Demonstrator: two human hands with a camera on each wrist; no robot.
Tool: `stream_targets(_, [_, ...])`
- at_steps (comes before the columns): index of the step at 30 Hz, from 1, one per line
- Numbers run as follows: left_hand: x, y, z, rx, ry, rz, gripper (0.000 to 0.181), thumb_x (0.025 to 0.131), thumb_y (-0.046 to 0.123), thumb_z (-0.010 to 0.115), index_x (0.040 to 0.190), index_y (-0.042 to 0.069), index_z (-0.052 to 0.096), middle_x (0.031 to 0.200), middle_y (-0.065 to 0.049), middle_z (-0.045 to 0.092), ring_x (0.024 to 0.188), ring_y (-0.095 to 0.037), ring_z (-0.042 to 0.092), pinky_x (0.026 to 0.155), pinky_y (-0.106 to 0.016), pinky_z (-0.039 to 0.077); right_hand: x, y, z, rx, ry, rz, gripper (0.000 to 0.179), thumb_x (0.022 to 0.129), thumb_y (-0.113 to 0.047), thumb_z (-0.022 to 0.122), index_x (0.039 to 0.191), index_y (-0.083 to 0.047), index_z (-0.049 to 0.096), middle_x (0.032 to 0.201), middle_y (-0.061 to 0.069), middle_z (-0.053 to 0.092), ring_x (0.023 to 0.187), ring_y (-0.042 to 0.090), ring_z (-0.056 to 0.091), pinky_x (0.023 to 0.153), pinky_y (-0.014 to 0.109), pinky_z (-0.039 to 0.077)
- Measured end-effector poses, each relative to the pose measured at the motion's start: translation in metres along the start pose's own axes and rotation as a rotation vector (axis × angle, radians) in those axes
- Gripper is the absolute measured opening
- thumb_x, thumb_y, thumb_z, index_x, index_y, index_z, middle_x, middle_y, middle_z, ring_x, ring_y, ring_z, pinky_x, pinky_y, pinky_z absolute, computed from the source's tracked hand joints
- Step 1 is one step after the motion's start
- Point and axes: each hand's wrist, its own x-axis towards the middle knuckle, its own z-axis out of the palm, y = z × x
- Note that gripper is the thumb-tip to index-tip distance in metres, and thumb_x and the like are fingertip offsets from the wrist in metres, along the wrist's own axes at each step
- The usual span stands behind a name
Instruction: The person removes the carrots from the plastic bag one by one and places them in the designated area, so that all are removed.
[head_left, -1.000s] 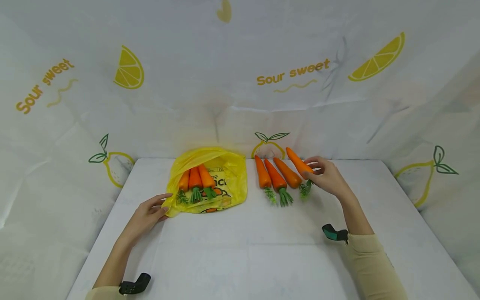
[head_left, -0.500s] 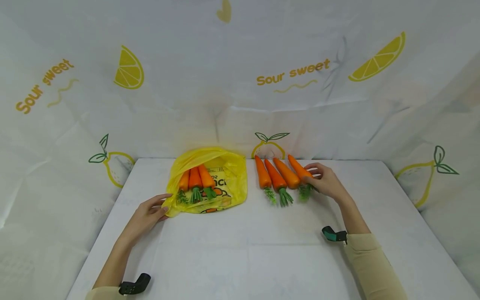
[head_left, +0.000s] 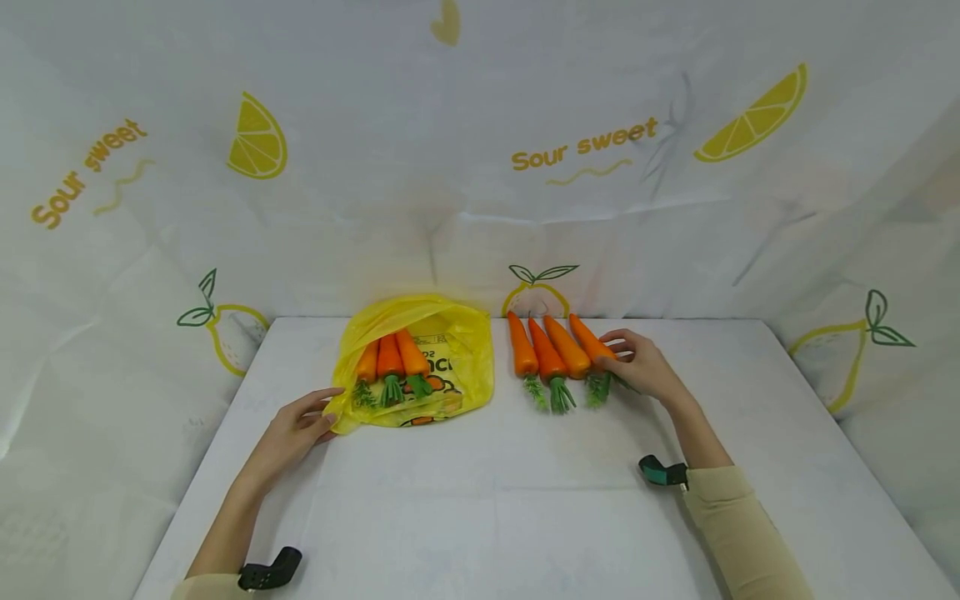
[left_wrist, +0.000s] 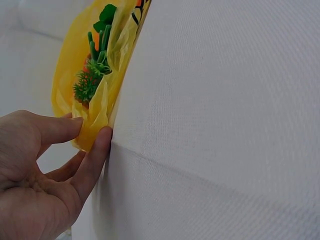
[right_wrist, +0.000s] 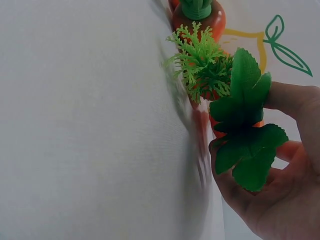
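My left hand point(head_left: 288, 433) pinches the near left corner of a yellow plastic bag point(head_left: 472, 367) lying on the table. Three orange carrots point(head_left: 391, 357) show in the bag's mouth, their green tops toward me; the left wrist view shows those tops point(left_wrist: 87, 82) beside the pinched plastic. On the right, my right hand point(head_left: 645, 365) holds the rightmost carrot point(head_left: 590, 337) of a row between thumb and fingers. Its broad green leaves point(right_wrist: 245, 115) hide part of the grip in the right wrist view. Just left of it lie three more carrots point(head_left: 547, 350), close together, tips pointing away.
The white table point(head_left: 480, 508) has its far edge just behind the bag and the carrots. A white backdrop point(head_left: 375, 208) printed with lemons and lettering rises behind and at both sides.
The carrot in my right hand has come down beside the row and shifted slightly left. The row's carrots have been nudged a little left. My left hand and the bag stay put.
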Motion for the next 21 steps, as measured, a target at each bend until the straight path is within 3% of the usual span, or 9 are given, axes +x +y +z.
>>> stream_targets(21, [-0.0006,0.001,0.0003,-0.001,0.007,0.008,0.049,0.109,0.013,0.064,0.157,0.005,0.055,0.149,-0.034,0.057,0.121,-0.036,0.072,0.088,-0.026,0.068,-0.0002,0.001,0.0009,-0.017,0.018,-0.008,0.049,0.107,-0.027,0.071,0.142,0.003,0.059,0.141,0.037,0.064,0.124,0.055,0.069,0.105,0.062,0.061])
